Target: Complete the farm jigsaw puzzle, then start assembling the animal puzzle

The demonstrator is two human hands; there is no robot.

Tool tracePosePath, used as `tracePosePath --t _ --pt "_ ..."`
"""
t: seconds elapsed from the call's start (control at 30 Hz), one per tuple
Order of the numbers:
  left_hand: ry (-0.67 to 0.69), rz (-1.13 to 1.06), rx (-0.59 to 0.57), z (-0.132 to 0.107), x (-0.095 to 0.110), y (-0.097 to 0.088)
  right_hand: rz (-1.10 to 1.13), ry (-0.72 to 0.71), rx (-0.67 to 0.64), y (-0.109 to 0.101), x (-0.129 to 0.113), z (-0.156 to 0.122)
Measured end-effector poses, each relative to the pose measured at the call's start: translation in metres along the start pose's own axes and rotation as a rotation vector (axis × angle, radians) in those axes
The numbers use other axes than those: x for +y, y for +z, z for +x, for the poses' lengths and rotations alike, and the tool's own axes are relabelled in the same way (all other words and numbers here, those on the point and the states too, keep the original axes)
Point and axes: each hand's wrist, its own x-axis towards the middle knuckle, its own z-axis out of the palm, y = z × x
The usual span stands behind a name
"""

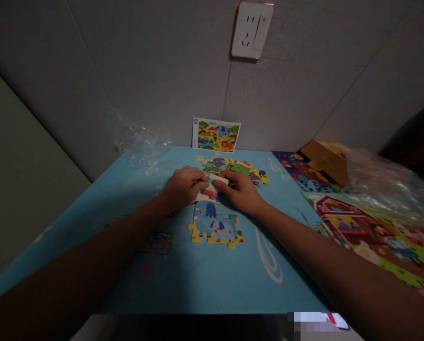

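My left hand [182, 188] and my right hand [242, 192] meet over the far edge of a partly joined jigsaw [214, 227] showing blue elephants on yellow. Between their fingertips they pinch a puzzle piece [216, 181] with a pale edge, held at the top of the joined part. A pile of loose puzzle pieces [236, 168] lies just beyond the hands. A reference picture card [216, 134] of the colourful animal scene leans upright against the wall behind it. All of this rests on a blue play mat [183, 270].
Crumpled clear plastic wrap [139, 142] lies at the mat's far left corner. A yellow cardboard box [326, 159] and a clear plastic bag [387, 182] sit at the right, over a colourful farm-print mat [368, 227]. A wall socket [251, 29] is mounted above.
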Motion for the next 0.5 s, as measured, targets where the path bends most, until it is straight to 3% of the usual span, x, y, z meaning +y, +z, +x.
tracePosePath --t 0.3,0.5 --pt "-0.020 -0.012 -0.002 0.0004 0.0005 -0.0003 0.019 0.002 -0.008 -0.0006 0.0010 -0.0003" --pt "-0.111 -0.085 0.023 -0.0005 0.0073 0.0000 -0.004 -0.074 -0.032 -0.0014 -0.0006 -0.0007"
